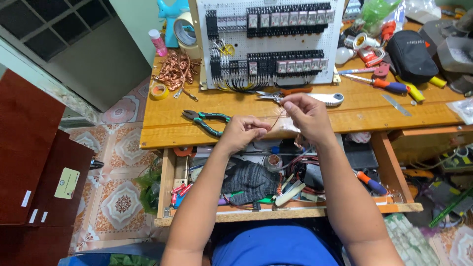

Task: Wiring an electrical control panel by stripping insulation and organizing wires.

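You've got a thin copper wire (pixel 277 119) pinched at both ends: left hand (pixel 242 131) w/ fingers curled tight on the lower end, right hand (pixel 306 112) nipping the upper end betw. thumb & fingertips. The wire hangs in the air over the front edge of the wooden bench (pixel 167 129), just in front of the white relay panel (pixel 268 42). Looks like you're straightening or twisting a strand; next move prob. needs steady tension & small finger turns, since the strand's fine & could kink. Green-handled pliers (pixel 206 119) lie just beside your left hand, and a coil of bare copper wire (pixel 176 70) sits further back-left. Open drawer (pixel 290 209) below is packed w/ tools & a grey glove (pixel 250 181). Floor's patterned tile (pixel 120 197).
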